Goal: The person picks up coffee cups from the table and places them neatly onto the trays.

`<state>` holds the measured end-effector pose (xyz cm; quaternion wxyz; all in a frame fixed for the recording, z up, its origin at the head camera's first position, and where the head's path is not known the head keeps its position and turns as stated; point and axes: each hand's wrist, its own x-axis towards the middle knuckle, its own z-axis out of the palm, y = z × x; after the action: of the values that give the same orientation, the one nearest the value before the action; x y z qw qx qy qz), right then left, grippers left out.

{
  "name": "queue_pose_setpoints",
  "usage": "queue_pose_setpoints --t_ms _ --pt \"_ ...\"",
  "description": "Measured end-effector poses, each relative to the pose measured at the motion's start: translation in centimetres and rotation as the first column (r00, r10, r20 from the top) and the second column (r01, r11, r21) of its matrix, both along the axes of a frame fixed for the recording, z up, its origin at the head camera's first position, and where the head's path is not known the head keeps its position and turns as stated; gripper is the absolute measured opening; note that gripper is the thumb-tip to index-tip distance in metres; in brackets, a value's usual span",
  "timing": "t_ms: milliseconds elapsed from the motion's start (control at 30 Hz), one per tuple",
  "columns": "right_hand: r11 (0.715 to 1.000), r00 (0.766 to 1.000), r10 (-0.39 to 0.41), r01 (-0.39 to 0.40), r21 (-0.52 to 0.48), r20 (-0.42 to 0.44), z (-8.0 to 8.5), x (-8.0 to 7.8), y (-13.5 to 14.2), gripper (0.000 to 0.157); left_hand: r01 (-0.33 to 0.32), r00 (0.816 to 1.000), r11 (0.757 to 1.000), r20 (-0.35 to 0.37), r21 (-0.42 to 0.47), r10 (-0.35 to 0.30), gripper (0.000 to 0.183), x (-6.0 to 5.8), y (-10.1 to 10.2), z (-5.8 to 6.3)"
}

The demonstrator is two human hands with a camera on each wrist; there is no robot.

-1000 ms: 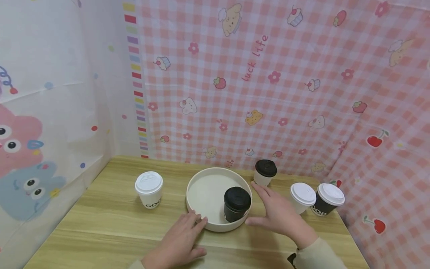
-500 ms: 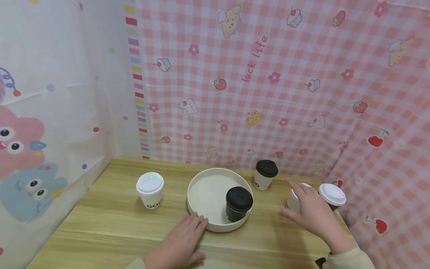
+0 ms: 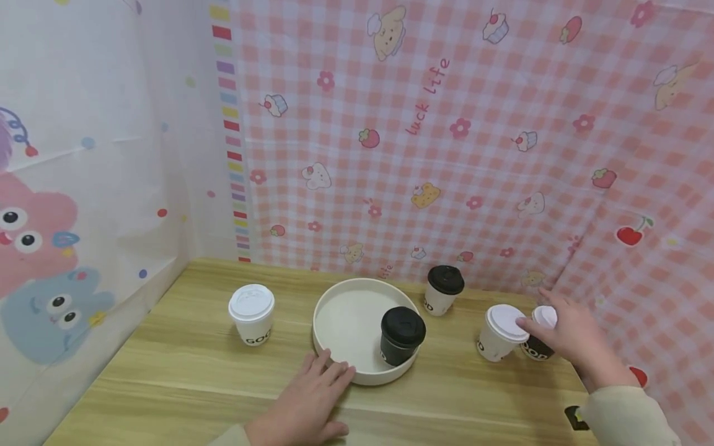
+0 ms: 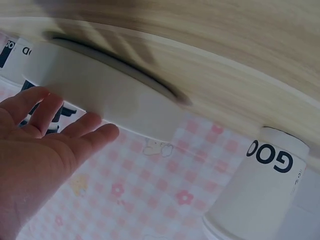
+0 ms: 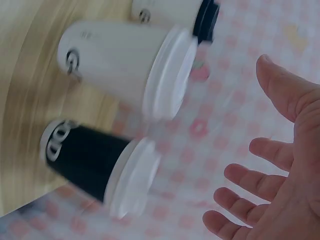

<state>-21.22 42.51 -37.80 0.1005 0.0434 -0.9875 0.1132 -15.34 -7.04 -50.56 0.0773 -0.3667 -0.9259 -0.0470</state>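
- While my left grip (image 3: pixel 309 399) rests loosely against the round dish (image 3: pixel 348 319), lower centre of the frame, my right grip (image 3: pixel 574 331) has passed a white cup (image 3: pixel 496 345).
- Holding nothing, it spreads beside the white-lidded black cup (image 3: pixel 537 349), lower right.
- My reach therefore seems meant for that cup, ungripped on the tabletop (image 3: pixel 184 371).

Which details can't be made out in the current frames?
Head: right part of the white-lidded black cup, behind the right hand.
Head: inside of the black-lidded black cup, covered by its lid.
Left wrist: floor of the tray, hidden by its own side.
Left wrist: top of the left cup, cut off by the bottom edge.
Right wrist: one side of the black-lidded white cup, cut off by the top edge.
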Motion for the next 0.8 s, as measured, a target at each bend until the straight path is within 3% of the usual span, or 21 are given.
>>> queue_pose_setpoints --t_ms 300,633,800 --pt "0.998 0.991 -0.066 0.068 -0.012 0.115 -0.1 -1.8 3.9 0.09 0.0 1.0 1.0 -0.016 -0.012 0.0 0.091 0.2 0.3 0.1" --pt "0.993 0.973 -0.11 0.114 -0.008 0.202 -0.9 -3.0 4.9 0.093 0.017 0.997 1.0 -0.079 -0.011 -0.018 0.092 0.2 0.4 -0.1" --pt "0.995 0.976 -0.094 0.1 -0.021 0.194 -1.3 -3.2 4.9 0.087 0.015 0.996 1.0 -0.09 -0.018 -0.016 0.093 0.2 0.6 -0.3"
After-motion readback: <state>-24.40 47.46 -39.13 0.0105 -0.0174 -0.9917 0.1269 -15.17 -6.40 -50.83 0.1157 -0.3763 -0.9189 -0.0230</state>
